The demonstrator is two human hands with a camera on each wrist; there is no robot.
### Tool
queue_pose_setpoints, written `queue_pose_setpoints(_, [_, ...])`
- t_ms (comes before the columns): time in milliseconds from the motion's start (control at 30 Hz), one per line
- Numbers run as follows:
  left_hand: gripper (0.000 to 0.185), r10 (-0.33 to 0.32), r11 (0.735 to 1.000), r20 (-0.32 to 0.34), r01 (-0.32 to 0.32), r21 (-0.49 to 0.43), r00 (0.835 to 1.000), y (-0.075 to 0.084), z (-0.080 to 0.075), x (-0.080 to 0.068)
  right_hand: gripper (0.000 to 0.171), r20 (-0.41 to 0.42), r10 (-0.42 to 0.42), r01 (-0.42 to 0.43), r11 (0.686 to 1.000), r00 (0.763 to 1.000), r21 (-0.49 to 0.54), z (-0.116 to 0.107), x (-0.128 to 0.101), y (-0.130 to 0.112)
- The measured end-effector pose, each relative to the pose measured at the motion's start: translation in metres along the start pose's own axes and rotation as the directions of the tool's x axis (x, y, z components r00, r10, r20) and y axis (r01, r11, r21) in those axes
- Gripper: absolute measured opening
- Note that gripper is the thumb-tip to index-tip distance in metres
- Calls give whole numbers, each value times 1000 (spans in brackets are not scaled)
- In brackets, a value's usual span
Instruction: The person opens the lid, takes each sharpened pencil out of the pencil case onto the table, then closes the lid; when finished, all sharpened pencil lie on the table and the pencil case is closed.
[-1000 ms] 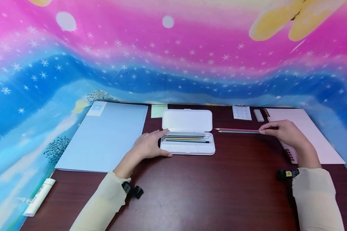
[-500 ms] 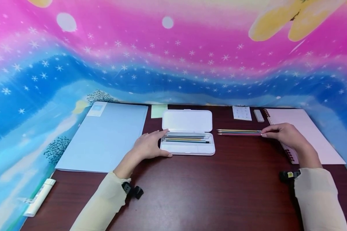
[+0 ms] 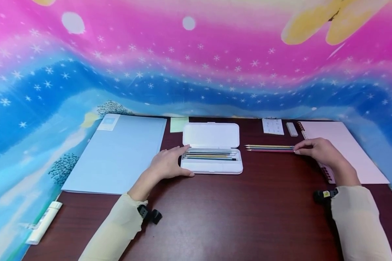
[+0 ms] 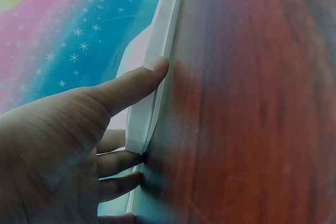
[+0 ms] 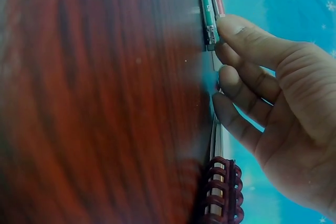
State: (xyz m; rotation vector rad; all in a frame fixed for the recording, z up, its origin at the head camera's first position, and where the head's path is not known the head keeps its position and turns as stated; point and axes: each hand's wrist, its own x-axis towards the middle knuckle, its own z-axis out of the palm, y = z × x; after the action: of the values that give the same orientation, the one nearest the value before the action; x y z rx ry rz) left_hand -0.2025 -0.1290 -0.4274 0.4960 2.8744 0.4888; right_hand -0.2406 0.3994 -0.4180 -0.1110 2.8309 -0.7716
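The left hand [image 3: 166,164] grips the pencil case [image 3: 212,167] while the right hand [image 3: 323,152] pinches pencils [image 3: 269,149], and I see three where two showed a second ago, so each seems easier to single out.

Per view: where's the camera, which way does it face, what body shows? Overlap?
Head: on the head, facing forward and down over the table to the printed backdrop; left hand, right hand and sleeves show.
Left wrist: on that wrist, facing the white pencil case; left hand shows.
Right wrist: on that wrist, facing the held pencils and notebook binding; right hand shows.
Shared: head and left wrist, the white pencil case; head and right wrist, the held pencils.
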Motion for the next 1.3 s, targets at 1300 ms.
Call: queue_pose_setpoints(1300, [104,-6,1000,6,6,13,1000,0,-1,0,28,-76,-220,216,974,972,-66,15,6,-69])
